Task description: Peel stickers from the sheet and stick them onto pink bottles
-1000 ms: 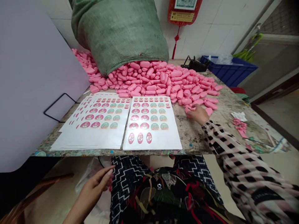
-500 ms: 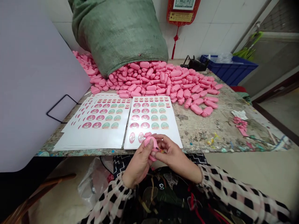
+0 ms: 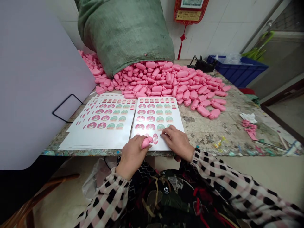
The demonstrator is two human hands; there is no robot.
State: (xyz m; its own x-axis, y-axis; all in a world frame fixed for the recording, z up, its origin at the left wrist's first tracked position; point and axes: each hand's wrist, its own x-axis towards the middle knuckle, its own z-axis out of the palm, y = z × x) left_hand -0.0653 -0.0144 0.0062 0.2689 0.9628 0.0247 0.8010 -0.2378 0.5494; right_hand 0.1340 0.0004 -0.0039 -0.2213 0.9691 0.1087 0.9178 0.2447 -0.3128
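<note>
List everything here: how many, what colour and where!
sack: one, green, back
pieces: countless, pink, by sack
sheets: several, white, front
table: one, grey, middle
tub: one, blue, right
unclear thing: one, black, back
hanging: one, red, wall
tissue: one, white, right
scraps: several, pink, right
panel: one, pale, left
loop: one, black, left
bag: one, clear, below
sleeves: two, pink-black, arms
left hand: one, bare, holding pink piece
right hand: one, bare, over sheets, pinching dark tip

Pink piece (image 3: 145, 143): glossy, rounded body, knobbed end; held tilted over sheet's near edge
Sticker sheet (image 3: 177, 122): white, flat; rows of pink and green labels
Oval sticker (image 3: 155, 139): pink, on sheet
Dark tip (image 3: 161, 135): mostly hidden, beside oval
</note>
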